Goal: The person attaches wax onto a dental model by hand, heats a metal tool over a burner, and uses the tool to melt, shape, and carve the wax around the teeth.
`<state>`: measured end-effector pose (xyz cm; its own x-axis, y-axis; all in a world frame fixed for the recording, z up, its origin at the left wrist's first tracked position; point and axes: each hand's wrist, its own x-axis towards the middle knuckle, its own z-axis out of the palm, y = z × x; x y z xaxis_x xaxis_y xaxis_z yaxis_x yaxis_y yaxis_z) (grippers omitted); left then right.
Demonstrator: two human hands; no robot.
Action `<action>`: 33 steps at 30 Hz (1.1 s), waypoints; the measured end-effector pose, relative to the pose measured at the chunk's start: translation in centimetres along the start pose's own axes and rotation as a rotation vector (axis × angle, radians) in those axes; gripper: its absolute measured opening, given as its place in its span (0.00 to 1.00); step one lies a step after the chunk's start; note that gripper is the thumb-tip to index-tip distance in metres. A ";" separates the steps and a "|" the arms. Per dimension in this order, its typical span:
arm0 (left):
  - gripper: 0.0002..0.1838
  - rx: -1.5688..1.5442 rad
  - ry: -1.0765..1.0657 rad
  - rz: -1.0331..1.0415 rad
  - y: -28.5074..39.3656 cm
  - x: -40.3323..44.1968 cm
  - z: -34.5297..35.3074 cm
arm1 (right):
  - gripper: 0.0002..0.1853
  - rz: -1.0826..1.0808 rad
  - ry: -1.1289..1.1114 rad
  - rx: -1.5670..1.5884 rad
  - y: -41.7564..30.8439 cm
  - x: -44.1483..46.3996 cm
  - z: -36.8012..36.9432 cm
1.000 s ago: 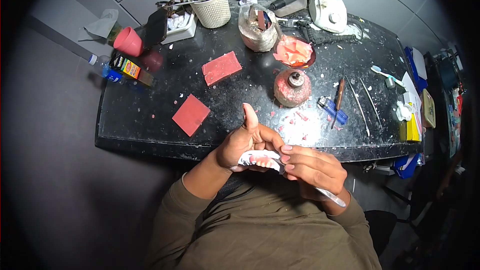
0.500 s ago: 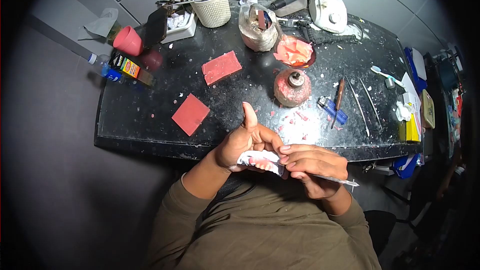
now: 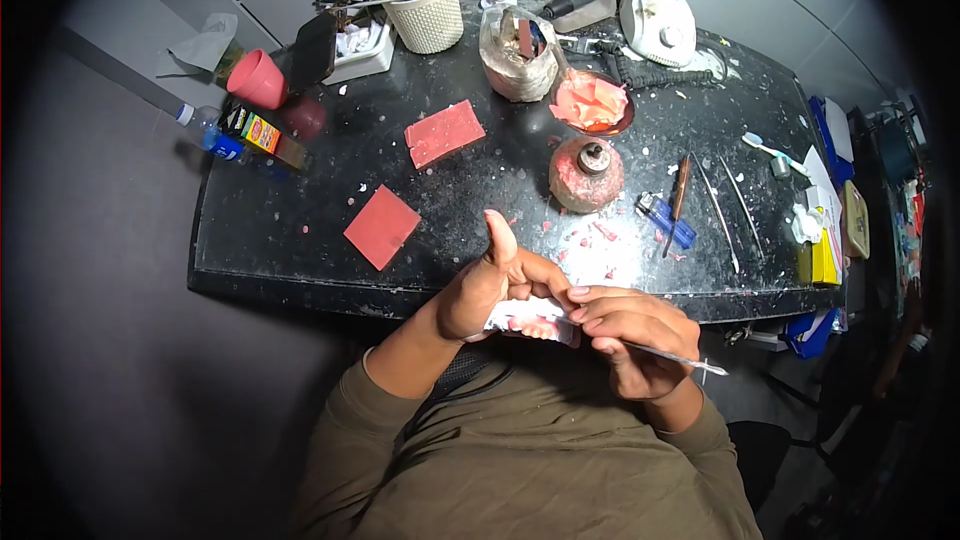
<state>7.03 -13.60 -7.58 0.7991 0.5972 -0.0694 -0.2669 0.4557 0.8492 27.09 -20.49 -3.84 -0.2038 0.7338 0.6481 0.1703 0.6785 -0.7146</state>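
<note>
My left hand (image 3: pixel 482 292) is wrapped round a white plaster dental cast (image 3: pixel 505 312), its thumb pointing up. Along the cast runs a strip of pink wax with a row of artificial teeth (image 3: pixel 540 329). My right hand (image 3: pixel 645 330) grips a thin metal wax carver (image 3: pixel 678 358), whose far end sticks out past the palm to the right. The carver's working tip is hidden behind my fingers. My right fingertips are at the right end of the cast, close to my left fingers. Both hands are over my lap, just in front of the bench edge.
On the black bench (image 3: pixel 300 210) lie two pink wax sheets (image 3: pixel 382 227). A wax-spattered spirit burner (image 3: pixel 580 185) stands before a bowl of pink wax scraps (image 3: pixel 590 103). To the right are a blue lighter (image 3: pixel 668 223), several thin hand tools (image 3: pixel 718 210) and a toothbrush (image 3: pixel 770 150).
The cast has shifted slightly right and turned a little in my left hand. My right hand and the carver have moved slightly right.
</note>
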 end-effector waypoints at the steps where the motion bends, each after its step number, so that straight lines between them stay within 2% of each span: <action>1: 0.64 0.013 0.003 0.004 0.0 -0.1 -0.1 | 0.07 -0.003 -0.024 0.000 -0.1 0.1 0.0; 5: 0.59 -0.105 -0.119 0.063 -0.5 -0.2 -0.9 | 0.07 -0.009 -0.059 -0.039 -0.2 0.3 0.2; 17: 0.58 -0.161 -0.094 0.065 -0.9 -0.3 -0.9 | 0.07 -0.031 -0.065 -0.028 0.1 0.5 0.3; 19: 0.60 -0.294 -0.121 0.011 -0.9 -0.3 -1.0 | 0.07 -0.039 -0.077 -0.047 0.1 0.4 0.3; 20: 0.60 -0.294 -0.122 0.011 -0.8 -0.2 -0.9 | 0.07 -0.040 -0.077 -0.047 0.1 0.4 0.3; 22: 0.63 -0.250 -0.081 -0.153 -0.4 -0.1 -0.7 | 0.08 -0.086 -0.103 -0.099 0.1 0.2 0.3; 23: 0.63 -0.249 -0.081 -0.151 -0.5 -0.1 -1.0 | 0.10 -0.160 -0.082 -0.136 0.6 -0.2 0.5; 25: 0.65 -0.495 -0.214 -0.209 -0.4 0.0 -1.4 | 0.10 -0.180 -0.086 -0.228 0.3 -0.4 0.3; 26: 0.65 -0.495 -0.215 -0.209 -0.2 0.2 -1.0 | 0.11 -0.197 -0.090 -0.320 0.1 -0.4 0.0; 28: 0.66 -0.154 -0.187 -0.196 0.5 0.6 -0.1 | 0.09 -0.150 0.014 -0.369 -0.2 -0.2 -0.5; 30: 0.66 -0.112 -0.183 -0.164 0.4 0.4 -0.3 | 0.06 -0.070 0.098 -0.306 0.1 -0.2 -0.6; 32: 0.67 -0.071 -0.186 -0.134 0.3 0.4 -0.2 | 0.02 -0.017 0.320 0.054 1.1 -0.7 0.5; 33: 0.66 -0.016 -0.143 -0.097 0.2 0.3 0.0 | 0.03 0.036 0.356 0.111 1.0 -1.1 0.5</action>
<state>7.18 -13.36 -7.47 0.8896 0.4506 -0.0742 -0.1926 0.5176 0.8337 27.02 -20.68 -5.41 0.1518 0.7366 0.6591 0.0620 0.6584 -0.7501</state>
